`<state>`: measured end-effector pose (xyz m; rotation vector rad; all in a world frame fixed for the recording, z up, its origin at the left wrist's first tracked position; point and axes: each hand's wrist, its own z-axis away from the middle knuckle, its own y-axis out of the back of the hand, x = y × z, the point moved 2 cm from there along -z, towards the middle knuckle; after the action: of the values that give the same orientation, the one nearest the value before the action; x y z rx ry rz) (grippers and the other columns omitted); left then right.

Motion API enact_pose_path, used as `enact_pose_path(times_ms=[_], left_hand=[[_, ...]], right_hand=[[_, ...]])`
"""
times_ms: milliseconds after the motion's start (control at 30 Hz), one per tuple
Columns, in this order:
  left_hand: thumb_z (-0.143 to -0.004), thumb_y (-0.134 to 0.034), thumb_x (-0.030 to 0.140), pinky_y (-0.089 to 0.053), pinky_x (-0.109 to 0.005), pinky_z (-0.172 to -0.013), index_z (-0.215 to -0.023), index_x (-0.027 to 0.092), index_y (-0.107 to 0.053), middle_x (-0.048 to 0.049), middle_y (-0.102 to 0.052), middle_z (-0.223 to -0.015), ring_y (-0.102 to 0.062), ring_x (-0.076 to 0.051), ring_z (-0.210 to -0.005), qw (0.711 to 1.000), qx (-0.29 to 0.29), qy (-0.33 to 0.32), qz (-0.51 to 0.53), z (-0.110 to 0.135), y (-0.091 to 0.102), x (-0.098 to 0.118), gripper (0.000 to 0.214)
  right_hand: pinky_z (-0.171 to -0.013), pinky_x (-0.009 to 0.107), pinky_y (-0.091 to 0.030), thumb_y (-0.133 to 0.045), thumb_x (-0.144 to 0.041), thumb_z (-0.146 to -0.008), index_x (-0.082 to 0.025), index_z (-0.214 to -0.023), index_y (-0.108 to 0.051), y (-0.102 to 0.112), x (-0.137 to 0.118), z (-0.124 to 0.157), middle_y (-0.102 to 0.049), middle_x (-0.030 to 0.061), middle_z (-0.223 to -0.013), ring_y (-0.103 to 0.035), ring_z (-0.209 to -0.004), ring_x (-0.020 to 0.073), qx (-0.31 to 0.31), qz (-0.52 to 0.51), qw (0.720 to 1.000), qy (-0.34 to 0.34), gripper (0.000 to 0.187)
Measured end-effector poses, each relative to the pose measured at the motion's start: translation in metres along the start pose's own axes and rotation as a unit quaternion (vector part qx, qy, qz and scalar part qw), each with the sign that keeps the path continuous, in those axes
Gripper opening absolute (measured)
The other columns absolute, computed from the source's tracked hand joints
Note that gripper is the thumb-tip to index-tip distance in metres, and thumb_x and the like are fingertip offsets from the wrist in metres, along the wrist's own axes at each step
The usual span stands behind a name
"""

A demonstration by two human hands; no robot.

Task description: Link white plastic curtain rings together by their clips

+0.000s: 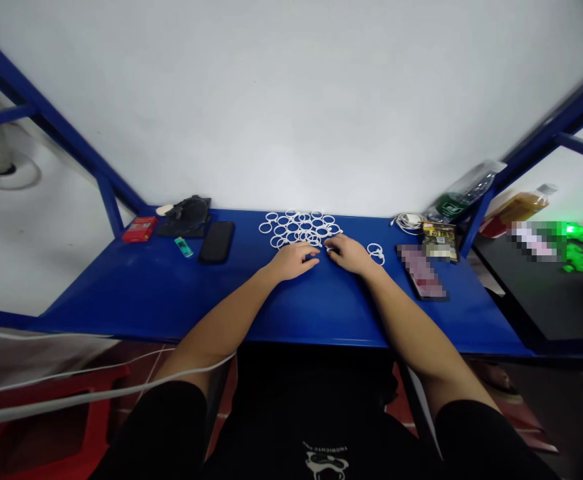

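Many thin white plastic rings (294, 227) lie in a loose, overlapping cluster on the blue table (211, 300), close to the wall. My left hand (294, 260) rests at the near edge of this cluster, thumb and fingers apart, nothing seen between them. Just to its right, my right hand (349, 253) has its fingers bent down and closed. A small white bit of a ring (327, 249) shows at those fingertips; the rest of it is hidden. A few more white rings (375, 252) lie apart, to the right of my right hand.
On the left are a black phone (217, 242), a teal lighter (184, 247), a red box (140, 229) and a black bag (190, 215). At right lie a pinkish phone (421, 271), a white cable (407, 223), a black-and-gold packet (440, 241) and a plastic bottle (466, 190). Blue frame posts flank the table.
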<state>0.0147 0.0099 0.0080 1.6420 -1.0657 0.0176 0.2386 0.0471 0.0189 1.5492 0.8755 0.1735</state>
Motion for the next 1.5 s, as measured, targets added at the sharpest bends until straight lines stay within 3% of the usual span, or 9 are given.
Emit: enact_pose_path(times_ms=[167, 300, 433, 633, 800, 1167, 1267, 1367, 1500], left_hand=[[-0.097, -0.068, 0.029, -0.057, -0.034, -0.088, -0.119, 0.022, -0.074, -0.0045, -0.073, -0.11, -0.069, -0.017, -0.092, 1.0, -0.004, 0.004, -0.005, 0.001, 0.0, 0.0, 0.024], [-0.096, -0.069, 0.03, -0.055, -0.033, -0.083, -0.125, 0.022, -0.07, -0.0039, -0.074, -0.108, -0.067, -0.016, -0.084, 1.0, -0.01, 0.029, 0.002, 0.0, 0.004, 0.005, 0.03], [-0.101, -0.062, 0.033, -0.051, -0.031, -0.081, -0.103, 0.02, -0.074, -0.0039, -0.073, -0.095, -0.066, -0.018, -0.085, 1.0, -0.02, 0.004, -0.007, -0.002, 0.007, 0.006, 0.018], [-0.103, -0.058, 0.032, -0.047, -0.029, -0.079, -0.085, 0.019, -0.072, -0.0034, -0.073, -0.088, -0.066, -0.018, -0.086, 0.999, -0.031, -0.009, -0.022, -0.002, 0.005, -0.001, 0.027], [-0.103, -0.057, 0.034, -0.047, -0.029, -0.077, -0.081, 0.018, -0.071, -0.0034, -0.072, -0.085, -0.065, -0.017, -0.082, 0.999, -0.034, -0.011, -0.028, -0.002, 0.004, 0.002, 0.031], [-0.101, -0.064, 0.033, -0.051, -0.031, -0.084, -0.088, 0.02, -0.074, -0.0031, -0.075, -0.092, -0.068, -0.018, -0.088, 0.999, -0.044, -0.028, -0.009, -0.004, -0.003, 0.007, 0.021], [-0.1, -0.066, 0.032, -0.052, -0.031, -0.086, -0.095, 0.021, -0.076, -0.0035, -0.075, -0.097, -0.068, -0.018, -0.091, 0.999, -0.033, -0.027, 0.002, -0.003, 0.001, 0.009, 0.015], [-0.097, -0.07, 0.034, -0.054, -0.031, -0.084, -0.112, 0.022, -0.076, -0.004, -0.074, -0.111, -0.067, -0.015, -0.083, 1.0, 0.008, 0.012, 0.007, -0.002, 0.01, 0.007, 0.02], [-0.098, -0.07, 0.035, -0.055, -0.032, -0.087, -0.114, 0.022, -0.077, -0.005, -0.072, -0.117, -0.066, -0.015, -0.083, 0.992, 0.088, 0.083, -0.034, -0.002, 0.022, -0.003, 0.022]], right_hand=[[-0.077, 0.031, -0.049, -0.057, -0.015, -0.087, -0.018, -0.118, -0.066, 0.006, -0.002, 0.003, -0.07, 0.0042, -0.092, -0.063, -0.08, 0.0198, 0.0, -0.101, 0.995, -0.022, 0.032], [-0.069, 0.028, -0.046, -0.05, -0.019, -0.089, -0.019, -0.108, -0.061, 0.002, -0.017, 0.004, -0.066, 0.001, -0.087, -0.056, -0.07, 0.0153, -0.004, -0.282, 0.959, -0.01, 0.022], [-0.059, 0.025, -0.043, -0.05, -0.021, -0.09, -0.021, -0.103, -0.057, -0.011, -0.034, 0.004, -0.06, -0.0033, -0.077, -0.051, -0.058, 0.0121, -0.058, -0.377, 0.924, -0.01, 0.015], [-0.068, 0.026, -0.044, -0.053, -0.019, -0.089, -0.021, -0.1, -0.06, -0.008, -0.039, 0.005, -0.064, -0.0016, -0.08, -0.057, -0.068, 0.0142, -0.007, -0.275, 0.96, 0.053, 0.014], [-0.068, 0.026, -0.043, -0.052, -0.02, -0.09, -0.02, -0.097, -0.06, -0.005, -0.037, 0.004, -0.065, -0.0017, -0.078, -0.057, -0.068, 0.0142, -0.011, -0.259, 0.963, 0.07, 0.011], [-0.066, 0.025, -0.041, -0.048, -0.014, -0.08, -0.021, -0.076, -0.06, -0.004, -0.036, 0.001, -0.063, -0.0023, -0.069, -0.056, -0.063, 0.0137, 0.018, -0.233, 0.969, 0.082, 0.015], [-0.07, 0.026, -0.044, -0.048, -0.012, -0.079, -0.02, -0.082, -0.064, -0.001, -0.036, 0.002, -0.069, 0.0001, -0.076, -0.062, -0.07, 0.0157, 0.041, -0.202, 0.975, 0.082, 0.019], [-0.08, 0.029, -0.05, -0.05, -0.012, -0.081, -0.019, -0.1, -0.07, 0.007, -0.028, 0.004, -0.076, 0.0053, -0.096, -0.068, -0.085, 0.0199, 0.078, -0.138, 0.985, 0.068, 0.029], [-0.089, 0.034, -0.053, -0.052, -0.016, -0.088, -0.017, -0.117, -0.073, 0.023, -0.006, 0.007, -0.077, 0.0104, -0.112, -0.07, -0.097, 0.0243, 0.119, -0.027, 0.992, -0.016, 0.036]])
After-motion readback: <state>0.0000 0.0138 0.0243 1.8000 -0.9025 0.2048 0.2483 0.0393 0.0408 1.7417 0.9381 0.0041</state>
